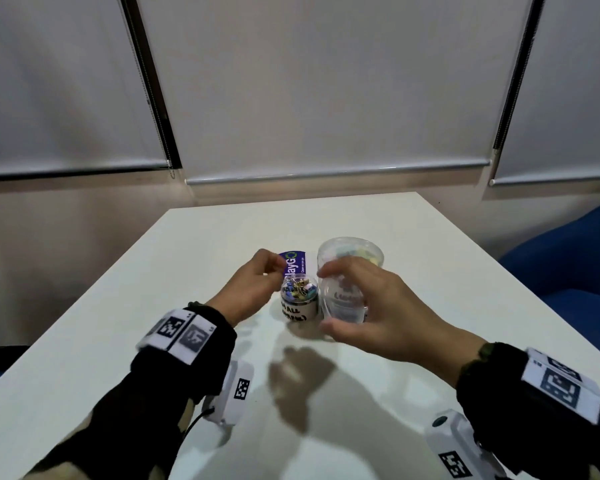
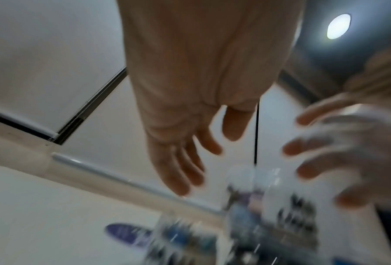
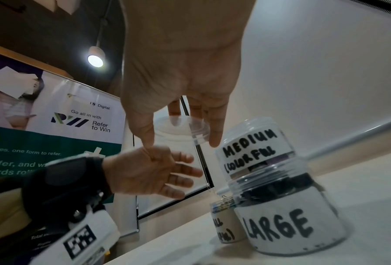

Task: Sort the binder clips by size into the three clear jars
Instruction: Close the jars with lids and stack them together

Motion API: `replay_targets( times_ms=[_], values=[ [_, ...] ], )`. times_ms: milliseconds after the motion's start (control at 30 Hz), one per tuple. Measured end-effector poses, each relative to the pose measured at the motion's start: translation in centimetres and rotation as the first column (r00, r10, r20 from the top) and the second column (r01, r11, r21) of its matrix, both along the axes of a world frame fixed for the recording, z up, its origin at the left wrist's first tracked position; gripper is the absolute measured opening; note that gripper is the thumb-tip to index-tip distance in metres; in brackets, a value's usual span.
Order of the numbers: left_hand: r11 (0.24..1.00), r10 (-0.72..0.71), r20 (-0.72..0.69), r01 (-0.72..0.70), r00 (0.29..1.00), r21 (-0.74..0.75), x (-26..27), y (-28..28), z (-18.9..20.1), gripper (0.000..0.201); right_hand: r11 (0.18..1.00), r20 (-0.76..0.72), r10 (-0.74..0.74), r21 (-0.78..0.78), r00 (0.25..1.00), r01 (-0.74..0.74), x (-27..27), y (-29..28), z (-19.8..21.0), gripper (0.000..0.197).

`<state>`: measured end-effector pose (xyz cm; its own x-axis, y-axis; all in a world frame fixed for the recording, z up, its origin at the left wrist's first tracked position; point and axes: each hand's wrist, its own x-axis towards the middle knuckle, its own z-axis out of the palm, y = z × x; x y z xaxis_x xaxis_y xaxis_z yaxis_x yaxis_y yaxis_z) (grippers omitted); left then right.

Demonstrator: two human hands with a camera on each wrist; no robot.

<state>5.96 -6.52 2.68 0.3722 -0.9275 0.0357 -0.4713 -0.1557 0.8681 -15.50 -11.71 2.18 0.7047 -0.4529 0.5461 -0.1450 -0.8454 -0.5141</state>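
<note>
Three clear labelled jars stand together mid-table. The small jar (image 1: 299, 299) (image 3: 224, 220) has no lid and is filled with small coloured clips. Right of it is the "LARGE" jar (image 1: 343, 308) (image 3: 287, 215), also without a lid, with dark clips inside. Behind stands the "MEDIUM" jar (image 1: 350, 254) (image 3: 253, 147) with pastel clips. My right hand (image 1: 329, 299) (image 3: 180, 139) hovers at the large jar and holds a clear round lid (image 3: 180, 125) between thumb and fingers. My left hand (image 1: 257, 275) (image 3: 153, 172) is beside the small jar, holding nothing, fingers loosely extended. The left wrist view is blurred.
A purple card (image 1: 293, 263) lies flat behind the small jar, close to my left fingertips. The white table (image 1: 153, 341) ends near the wall with lowered blinds. Blue chairs (image 1: 568, 258) stand at its right side. A poster (image 3: 53, 125) hangs to the left.
</note>
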Motion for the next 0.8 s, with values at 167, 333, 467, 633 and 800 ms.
replay_targets(
  times_ms=[167,333,467,633,800],
  values=[
    [0.977,-0.060,0.377,-0.022,0.924,0.210,1.9,-2.7,-3.4,0.091,0.997,-0.065,0.037,0.066,0.997,-0.033,-1.3,-0.4,-0.8,0.057],
    [0.965,-0.133,0.429,0.018,0.893,0.262,1.1,-4.5,-4.8,0.082,0.994,-0.066,0.046,0.099,0.997,-0.039,-2.3,-0.7,-1.4,0.055],
    [0.973,-0.093,0.430,-0.009,0.898,0.229,0.8,-5.9,-5.3,0.066,0.995,-0.099,0.022,0.099,0.995,-0.012,-3.2,-1.1,-1.6,0.056],
    [0.980,-0.025,0.382,-0.053,0.924,0.193,1.2,-5.7,-5.1,0.059,0.994,-0.123,0.013,0.108,0.992,0.000,-3.7,-1.5,-1.9,0.058],
    [0.996,0.085,-0.048,-0.084,0.995,0.009,2.3,-3.0,-3.4,0.059,0.986,-0.099,0.061,0.163,0.993,-0.044,-2.9,-1.0,-2.0,0.059]
  ],
)
